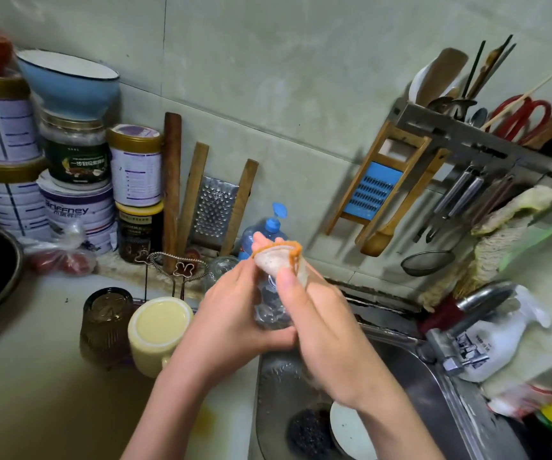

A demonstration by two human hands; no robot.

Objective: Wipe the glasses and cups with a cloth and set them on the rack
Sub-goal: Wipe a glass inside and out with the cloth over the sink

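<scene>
Between the hands, glass [269, 310]: clear; long axis near upright, base toward the person, mouth tilted up and away
Cloth [279, 257]: pale, orange-edged; covers the mouth
Left hand [231, 313]: curled round the glass's left side and base
Right hand [321, 330]: pinches the cloth against the glass, thumb on top
Left of the left hand: amber glass [107, 323]; cream mug [158, 330]; both upside down

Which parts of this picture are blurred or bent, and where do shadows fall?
Head view: the top left corner is blurred; the wall rack leans from wide-angle distortion; the blue grater throws a soft shadow on the tiles.
</scene>
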